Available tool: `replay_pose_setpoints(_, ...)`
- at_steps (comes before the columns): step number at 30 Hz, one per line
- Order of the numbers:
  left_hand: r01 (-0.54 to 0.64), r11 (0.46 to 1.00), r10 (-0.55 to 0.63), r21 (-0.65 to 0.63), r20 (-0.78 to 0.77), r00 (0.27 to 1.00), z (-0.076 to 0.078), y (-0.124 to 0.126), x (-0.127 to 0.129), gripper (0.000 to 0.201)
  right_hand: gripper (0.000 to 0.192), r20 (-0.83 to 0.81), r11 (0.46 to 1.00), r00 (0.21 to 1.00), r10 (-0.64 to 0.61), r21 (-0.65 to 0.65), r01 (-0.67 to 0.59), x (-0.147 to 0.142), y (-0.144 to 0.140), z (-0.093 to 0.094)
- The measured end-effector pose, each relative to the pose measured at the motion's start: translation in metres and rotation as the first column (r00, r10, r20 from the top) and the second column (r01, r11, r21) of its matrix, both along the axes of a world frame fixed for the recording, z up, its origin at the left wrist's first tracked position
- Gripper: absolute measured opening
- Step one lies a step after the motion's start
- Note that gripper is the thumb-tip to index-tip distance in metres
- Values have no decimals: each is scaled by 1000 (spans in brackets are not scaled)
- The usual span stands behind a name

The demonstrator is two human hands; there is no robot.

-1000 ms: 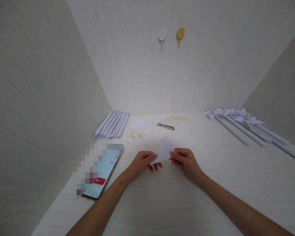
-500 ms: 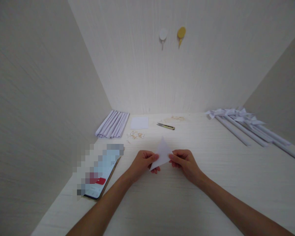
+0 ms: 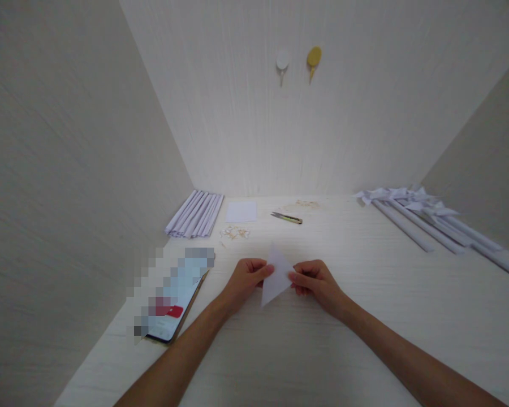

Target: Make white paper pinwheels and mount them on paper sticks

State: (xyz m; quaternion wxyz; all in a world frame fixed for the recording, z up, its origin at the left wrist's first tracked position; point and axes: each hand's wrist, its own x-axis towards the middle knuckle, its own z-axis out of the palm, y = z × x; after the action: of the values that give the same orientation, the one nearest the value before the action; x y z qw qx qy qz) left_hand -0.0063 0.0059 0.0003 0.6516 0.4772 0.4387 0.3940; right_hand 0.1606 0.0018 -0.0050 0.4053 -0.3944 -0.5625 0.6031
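Observation:
A white sheet of paper folded into a triangle [image 3: 277, 278] is held between my two hands, just above the table. My left hand [image 3: 251, 278] pinches its left edge, thumb on top and the fingers partly hidden beneath. At the right corner, my right hand [image 3: 311, 279] grips it between thumb and curled fingers. One point of the triangle faces the wall and another points down towards me.
Thread snips [image 3: 287, 217] lie beyond my hands, near a white paper square [image 3: 241, 211] and small scraps [image 3: 234, 232]. Rolled paper tubes [image 3: 196, 213] are stacked at left, above a phone [image 3: 180, 297]. Paper pinwheels on sticks [image 3: 415, 212] lie right. Two hooks [image 3: 282, 60] are on the wall.
The folded paper has turned slightly in my hands, its far point shifting left and its near point lower. My right hand has shifted a little with it.

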Motion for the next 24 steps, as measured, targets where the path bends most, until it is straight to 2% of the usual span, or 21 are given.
replay_pose_setpoints(6,-31,999,31,-8,1,1000,0,0,1,30,33,50,999,998,24,35,-26,0,-1,3)
replay_pose_setpoints(13,-98,995,99,-16,100,990,2,0,2,28,35,144,987,981,129,78,-141,-1,-4,11)
replay_pose_setpoints(20,-152,988,154,-21,139,978,-1,0,3,24,34,157,984,977,142,81,-156,-2,-4,9)
replay_pose_setpoints(24,-228,974,225,-2,161,961,1,1,4,23,34,177,981,972,152,95,-171,-3,-4,8)
